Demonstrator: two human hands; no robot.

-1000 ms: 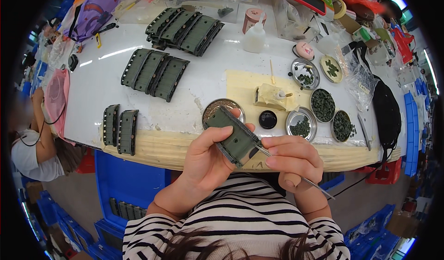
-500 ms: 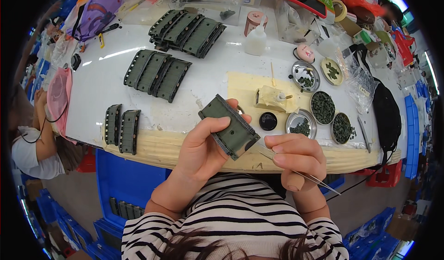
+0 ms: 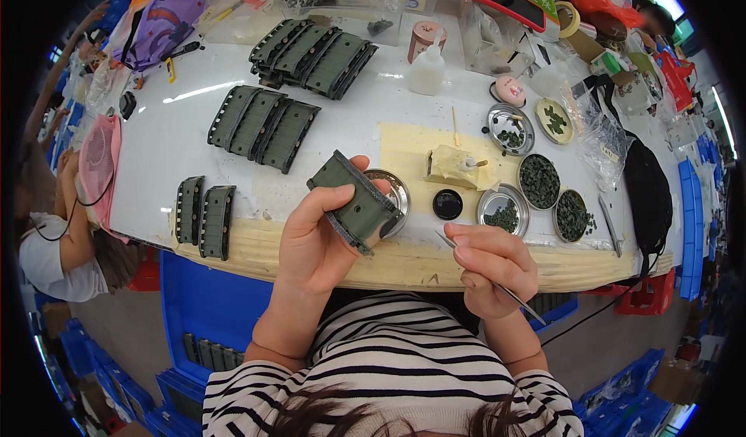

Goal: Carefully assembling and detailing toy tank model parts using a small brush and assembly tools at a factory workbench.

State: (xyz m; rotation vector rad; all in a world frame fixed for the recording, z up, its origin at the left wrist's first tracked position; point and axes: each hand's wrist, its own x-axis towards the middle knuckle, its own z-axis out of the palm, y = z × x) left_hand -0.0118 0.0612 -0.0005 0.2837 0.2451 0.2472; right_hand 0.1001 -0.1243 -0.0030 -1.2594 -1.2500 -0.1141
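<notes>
My left hand (image 3: pixel 315 231) is closed around a dark green curved panel (image 3: pixel 357 200) with ridged dark edges, the thumb lying on its face. It is tilted above the table's front edge. Tweezers (image 3: pixel 509 293) are pinched in my right hand (image 3: pixel 497 262), their tips a short way right of the panel and apart from it. Behind the panel a round metal dish (image 3: pixel 396 196) partly shows. A small black round cap or pot (image 3: pixel 447 204) lies beyond the tweezer tips, near a metal dish of dark green bits (image 3: pixel 502 213).
Similar green panels (image 3: pixel 268 126) lie in groups at the left and back. Round tins of green pieces (image 3: pixel 539 181) stand at right, with a white squeeze bottle (image 3: pixel 427 72) behind. A tape-wrapped block (image 3: pixel 457 169) sits mid-table. Blue bins (image 3: pixel 210 297) are below; another person sits at left.
My left hand has moved left with the panel, uncovering more of the metal dish behind it. The tweezers have drawn away from the panel's lower corner, and my right hand has shifted slightly left.
</notes>
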